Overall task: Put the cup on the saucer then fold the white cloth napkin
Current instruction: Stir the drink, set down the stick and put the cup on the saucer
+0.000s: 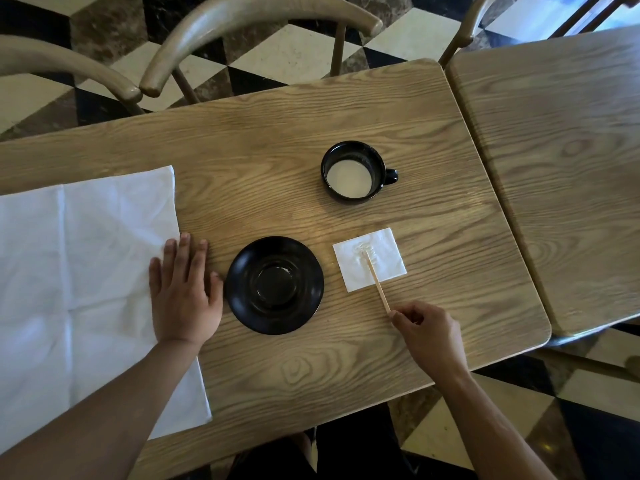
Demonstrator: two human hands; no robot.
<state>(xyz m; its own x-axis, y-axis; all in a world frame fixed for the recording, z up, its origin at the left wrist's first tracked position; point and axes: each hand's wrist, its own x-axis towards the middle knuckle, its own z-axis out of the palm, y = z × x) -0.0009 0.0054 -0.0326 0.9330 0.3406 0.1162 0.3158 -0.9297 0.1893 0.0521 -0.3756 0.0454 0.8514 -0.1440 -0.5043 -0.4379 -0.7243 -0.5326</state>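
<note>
While the cup [351, 171] stands alone toward the far side of the tabletop [277, 368], it holds a pale, milky drink that fills only its lower part, with a light film on the dark inner wall above it. Its handle points to my right. It is black, and it is not on the saucer [274, 285], which lies nearer to me and a little to the left, black too, with nothing in its round well.

Both of my hands are well short of the cup. My left hand [183, 292] lies flat and open, palm down, fingers spread, half on the right edge of the white cloth napkin [83, 292] and half on bare wood, its thumb just beside the saucer's rim. The napkin is spread out unfolded on the left side, creased into squares, and runs off the near edge of the tabletop.

My right hand [427, 329] is closed in a pinch on the near end of a thin wooden stirrer [375, 282]. The stirrer's far end rests on a small paper napkin [369, 259] that lies just right of the saucer, below the cup; the paper looks damp and wrinkled around the tip.

Another tabletop [561, 161] adjoins on the right, chairs [242, 32] stand beyond, and the floor [294, 53] is checkered.
</note>
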